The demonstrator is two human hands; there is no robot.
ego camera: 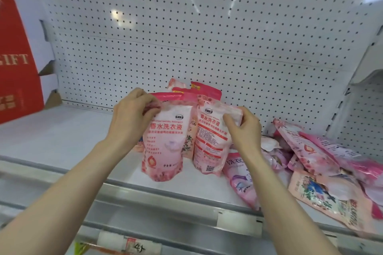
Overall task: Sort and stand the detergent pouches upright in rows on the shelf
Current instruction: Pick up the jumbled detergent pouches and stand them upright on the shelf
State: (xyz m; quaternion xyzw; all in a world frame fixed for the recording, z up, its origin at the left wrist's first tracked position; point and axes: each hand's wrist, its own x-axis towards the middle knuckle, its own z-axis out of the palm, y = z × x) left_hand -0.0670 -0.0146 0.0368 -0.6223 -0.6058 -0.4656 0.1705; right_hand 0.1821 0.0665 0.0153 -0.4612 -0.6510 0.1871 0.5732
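Our left hand (132, 116) pinches the top-left corner of the front-facing pouch (165, 145), fingers curled on the seal. Our right hand (242, 130) pinches the top-right corner of the second pouch (209, 143), which has its back label and QR code toward us. Both stand upright side by side near the front edge of the shelf (62, 136); we can't tell whether they touch. More upright pouches (199, 89) stand just behind, mostly hidden. To the right, a loose pile of pink pouches (310, 157) lies flat or slumped, reaching the front edge. A red gift box (14, 58) sits far left, next to the pegboard back (186, 27).
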